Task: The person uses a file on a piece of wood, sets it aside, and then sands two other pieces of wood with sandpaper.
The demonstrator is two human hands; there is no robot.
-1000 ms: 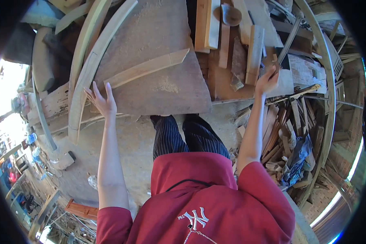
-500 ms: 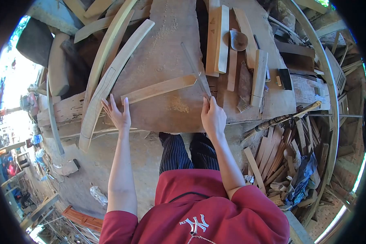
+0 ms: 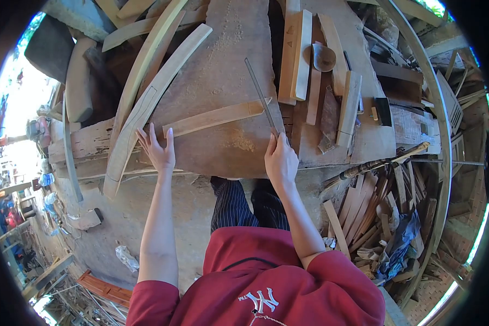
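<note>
A slightly curved wooden piece [image 3: 214, 118] lies across the brown bench top [image 3: 201, 155], with a line marked near its right end. My left hand [image 3: 160, 155] rests at its left end, fingers spread and thumb right at the tip of the wood. In my right hand [image 3: 281, 163] is one end of a long, thin grey metal blade [image 3: 258, 87]; my fingers are closed round it. The blade slants away from me and crosses the wood's right end. A little sawdust [image 3: 242, 142] lies between my hands.
A long curved plank [image 3: 144, 111] with pencil lines lies left of my left hand. Several wooden blocks [image 3: 301, 54] and a small round dish [image 3: 324, 57] sit at the right. A stick [image 3: 380, 163] juts along the front edge, above piled wood scraps [image 3: 364, 206].
My right hand has drawn slightly back toward me and to the left with the metal blade. The left hand stays at the wood's left end. The whole view has shifted a little.
</note>
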